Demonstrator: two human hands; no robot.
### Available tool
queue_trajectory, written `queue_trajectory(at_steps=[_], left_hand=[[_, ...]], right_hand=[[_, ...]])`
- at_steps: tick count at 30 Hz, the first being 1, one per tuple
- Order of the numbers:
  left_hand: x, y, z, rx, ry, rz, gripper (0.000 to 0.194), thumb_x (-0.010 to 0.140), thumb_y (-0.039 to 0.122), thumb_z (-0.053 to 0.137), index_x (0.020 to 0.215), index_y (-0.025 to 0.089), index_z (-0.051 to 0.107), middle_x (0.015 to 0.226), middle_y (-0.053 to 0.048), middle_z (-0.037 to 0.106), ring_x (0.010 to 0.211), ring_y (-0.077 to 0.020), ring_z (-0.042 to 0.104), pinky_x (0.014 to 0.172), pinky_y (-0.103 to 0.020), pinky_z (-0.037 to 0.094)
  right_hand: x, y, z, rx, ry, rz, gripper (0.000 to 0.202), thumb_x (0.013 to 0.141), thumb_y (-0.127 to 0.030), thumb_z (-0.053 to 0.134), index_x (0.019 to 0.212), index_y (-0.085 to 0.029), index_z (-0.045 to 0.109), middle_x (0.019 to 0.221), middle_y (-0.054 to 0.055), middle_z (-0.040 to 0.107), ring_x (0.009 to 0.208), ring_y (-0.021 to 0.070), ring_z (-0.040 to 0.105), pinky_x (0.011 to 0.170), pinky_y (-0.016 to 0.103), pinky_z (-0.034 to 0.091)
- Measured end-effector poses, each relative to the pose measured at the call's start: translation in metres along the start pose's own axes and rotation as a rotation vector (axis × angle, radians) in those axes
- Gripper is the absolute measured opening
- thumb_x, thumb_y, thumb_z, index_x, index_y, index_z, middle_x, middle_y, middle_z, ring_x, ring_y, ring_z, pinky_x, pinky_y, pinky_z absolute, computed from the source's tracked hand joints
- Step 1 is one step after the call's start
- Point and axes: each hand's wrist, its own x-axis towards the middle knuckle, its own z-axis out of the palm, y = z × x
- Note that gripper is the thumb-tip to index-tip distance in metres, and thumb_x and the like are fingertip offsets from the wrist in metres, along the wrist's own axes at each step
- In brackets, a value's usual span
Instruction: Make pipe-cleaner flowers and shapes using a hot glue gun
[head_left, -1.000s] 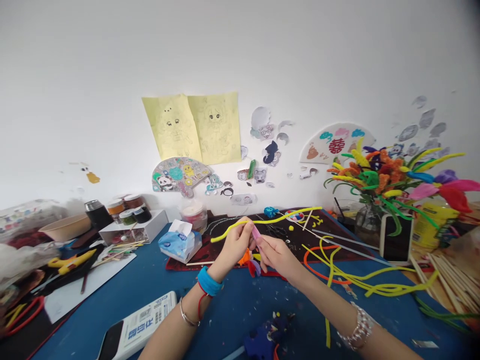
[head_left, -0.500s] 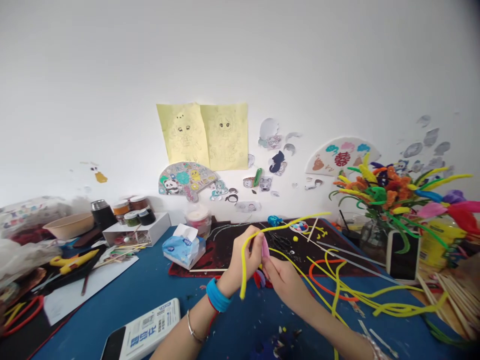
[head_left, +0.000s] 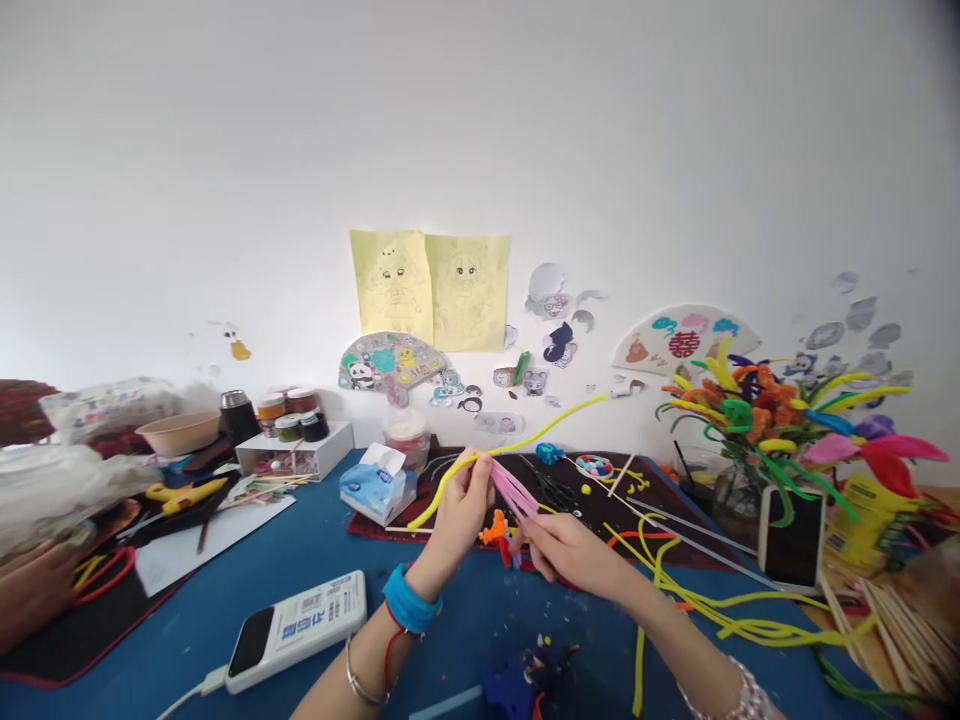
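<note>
So the pink fuzzy strands are up in the air between the two hands, above the near edge of a dark mat, slanting down from left to right. The left hand is pinching the upper end between thumb and fingers, and a long yellow fuzzy stem runs across the top of that same hand, poking out on both sides. The right hand has its thumb and fingertips gripping the lower end, where the strands bunch together; the middle of the bundle is a bit fanned out.

Just below the hands there's a little orange piece with some red and purple bits beside it. Black scissors lie on the mat behind the strands, and a blue tissue pack sits at its left end. Over to the right is a loose tangle of yellow stems, then a phone propped upright near a bunch of colourful fuzzy flowers. Nearer, on the left of the blue table, there's a white power bank with a cable plugged in. Two yellow drawings are up on the wall.
</note>
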Motion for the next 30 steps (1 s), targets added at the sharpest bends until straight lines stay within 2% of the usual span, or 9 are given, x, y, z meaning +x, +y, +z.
queue_trajectory(at_steps=[5, 8, 10, 14, 16, 19, 22, 26, 30], left_hand=[[-0.031, 0.007, -0.003, 0.040, -0.020, -0.072, 0.033, 0.085, 0.049, 0.043, 0.073, 0.019, 0.041, 0.048, 0.009, 0.030, 0.040, -0.0045, 0.024, 0.039, -0.017, 0.019], [-0.049, 0.011, 0.003, 0.026, -0.005, -0.094, 0.031, 0.086, 0.048, 0.043, 0.074, 0.019, 0.042, 0.050, 0.008, 0.032, 0.041, -0.0047, 0.025, 0.039, -0.016, 0.020], [-0.058, 0.013, 0.009, 0.013, 0.005, -0.093, 0.030, 0.087, 0.046, 0.042, 0.074, 0.019, 0.042, 0.050, 0.008, 0.032, 0.042, -0.0050, 0.025, 0.040, -0.016, 0.022], [-0.065, 0.015, 0.020, 0.033, -0.060, -0.055, 0.027, 0.088, 0.042, 0.041, 0.074, 0.019, 0.042, 0.054, 0.007, 0.032, 0.046, -0.0058, 0.028, 0.044, -0.017, 0.026], [-0.063, 0.015, 0.022, 0.085, -0.155, -0.006, 0.023, 0.086, 0.040, 0.047, 0.077, 0.018, 0.045, 0.057, 0.007, 0.036, 0.049, -0.0065, 0.032, 0.047, -0.018, 0.029], [-0.052, 0.012, 0.020, 0.179, -0.427, 0.028, 0.023, 0.079, 0.037, 0.056, 0.091, 0.017, 0.054, 0.065, 0.003, 0.048, 0.055, -0.0081, 0.040, 0.051, -0.019, 0.033], [-0.035, 0.006, 0.017, 0.097, -0.647, -0.168, 0.037, 0.083, 0.048, 0.045, 0.090, 0.015, 0.059, 0.070, -0.003, 0.057, 0.054, -0.0103, 0.049, 0.050, -0.021, 0.037], [-0.016, -0.001, 0.023, -0.079, -0.745, -0.431, 0.070, 0.083, 0.065, 0.019, 0.075, 0.010, 0.061, 0.062, -0.007, 0.059, 0.050, -0.0123, 0.055, 0.048, -0.022, 0.040], [-0.009, -0.009, 0.037, 0.082, -0.699, -0.357, 0.061, 0.083, 0.061, 0.034, 0.062, 0.009, 0.058, 0.053, -0.006, 0.058, 0.044, -0.0100, 0.053, 0.046, -0.020, 0.037]], right_hand=[[-0.015, -0.017, -0.007, 0.399, -0.222, -0.083, 0.052, 0.091, -0.054, 0.027, 0.079, -0.013, 0.056, 0.062, 0.003, 0.056, 0.054, 0.0118, 0.048, 0.059, 0.026, 0.040], [-0.031, -0.026, 0.002, 0.463, -0.325, -0.108, 0.044, 0.090, -0.051, 0.035, 0.093, -0.012, 0.056, 0.069, 0.003, 0.056, 0.059, 0.0124, 0.050, 0.060, 0.027, 0.040], [-0.041, -0.027, 0.008, 0.467, -0.333, -0.095, 0.040, 0.091, -0.048, 0.037, 0.094, -0.013, 0.055, 0.066, 0.002, 0.054, 0.058, 0.0124, 0.050, 0.060, 0.026, 0.040], [-0.059, -0.015, 0.003, 0.482, -0.265, -0.047, 0.035, 0.090, -0.047, 0.038, 0.077, -0.016, 0.048, 0.058, -0.003, 0.044, 0.053, 0.0108, 0.045, 0.059, 0.027, 0.041], [-0.064, -0.006, -0.011, 0.444, -0.223, -0.042, 0.035, 0.090, -0.048, 0.039, 0.073, -0.017, 0.044, 0.059, -0.004, 0.041, 0.054, 0.0104, 0.043, 0.060, 0.028, 0.041], [-0.066, 0.005, -0.038, 0.351, -0.193, -0.034, 0.036, 0.090, -0.049, 0.038, 0.071, -0.018, 0.041, 0.058, -0.005, 0.037, 0.054, 0.0101, 0.040, 0.061, 0.027, 0.040], [-0.061, 0.011, -0.065, 0.225, -0.274, -0.010, 0.038, 0.089, -0.052, 0.038, 0.071, -0.018, 0.042, 0.059, -0.005, 0.036, 0.053, 0.0093, 0.037, 0.058, 0.025, 0.038], [-0.047, 0.018, -0.083, 0.150, -0.360, 0.039, 0.041, 0.086, -0.055, 0.041, 0.071, -0.016, 0.045, 0.059, -0.005, 0.036, 0.051, 0.0079, 0.035, 0.053, 0.022, 0.035], [-0.035, 0.026, -0.085, 0.157, -0.367, 0.063, 0.041, 0.086, -0.053, 0.043, 0.070, -0.016, 0.046, 0.055, -0.006, 0.037, 0.048, 0.0073, 0.035, 0.053, 0.022, 0.037]])
